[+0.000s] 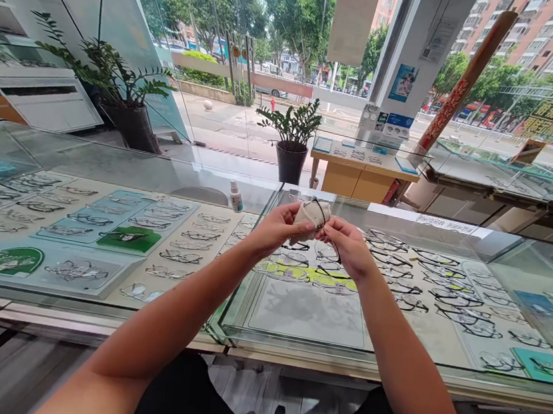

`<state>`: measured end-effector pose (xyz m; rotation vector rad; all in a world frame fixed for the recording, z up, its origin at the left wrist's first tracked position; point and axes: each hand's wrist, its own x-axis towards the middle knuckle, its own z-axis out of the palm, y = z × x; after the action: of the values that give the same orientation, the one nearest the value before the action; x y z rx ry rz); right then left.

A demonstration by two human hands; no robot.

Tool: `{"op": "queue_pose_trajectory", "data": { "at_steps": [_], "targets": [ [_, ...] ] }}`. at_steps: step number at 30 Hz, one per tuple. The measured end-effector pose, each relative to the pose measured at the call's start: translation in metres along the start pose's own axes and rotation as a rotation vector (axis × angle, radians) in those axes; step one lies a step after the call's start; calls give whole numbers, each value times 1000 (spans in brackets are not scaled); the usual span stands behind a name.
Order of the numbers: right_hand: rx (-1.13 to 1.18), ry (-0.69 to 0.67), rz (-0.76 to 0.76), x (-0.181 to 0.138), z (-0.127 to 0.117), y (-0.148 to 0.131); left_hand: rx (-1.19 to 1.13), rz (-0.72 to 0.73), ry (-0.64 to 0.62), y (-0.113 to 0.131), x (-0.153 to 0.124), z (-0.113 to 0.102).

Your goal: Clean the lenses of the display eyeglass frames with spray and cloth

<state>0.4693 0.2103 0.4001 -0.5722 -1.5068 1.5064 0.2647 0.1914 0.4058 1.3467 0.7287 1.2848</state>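
Note:
Above the glass counter, both hands meet around a pair of dark-framed eyeglasses [322, 214] and a pale cleaning cloth [310, 215]. My left hand [280, 226] is closed on the cloth, which is folded over part of the glasses. Fingers of my right hand [347, 242] pinch the frame near its side, and a thin dark temple arm hangs below them. Cloth and fingers hide much of the lenses. On the counter top to the left of my hands stands a small white spray bottle [236, 197].
Rows of eyeglasses [191, 245] lie inside the glass display counter [305, 343] under my arms. Beyond it stand a potted plant [289, 161] and a small wooden display table [360, 180]. Another potted plant [133, 123] is at the left, before the large windows.

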Motion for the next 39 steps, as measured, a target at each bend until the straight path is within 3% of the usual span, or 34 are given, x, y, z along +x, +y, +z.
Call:
{"op": "queue_pose_trajectory", "data": {
  "at_steps": [6, 10, 16, 20, 32, 39],
  "targets": [
    [-23, -84, -1, -1, 10, 10, -36, 77, 94, -5, -1, 13],
    [-34, -82, -5, -1, 10, 8, 23, 114, 145, -6, 1, 9],
    [0, -15, 10, -1, -1, -1, -50, -11, -31, -1, 2, -5],
    [26, -33, -2, 0, 2, 2, -45, 13, -39, -1, -1, -2],
    [34, -107, 6, -1, 16, 19, 9, 180, 187, -9, -2, 13],
    [27, -35, -7, 0, 4, 4, -105, 6, -41, -2, 2, -7]
  ]
}}
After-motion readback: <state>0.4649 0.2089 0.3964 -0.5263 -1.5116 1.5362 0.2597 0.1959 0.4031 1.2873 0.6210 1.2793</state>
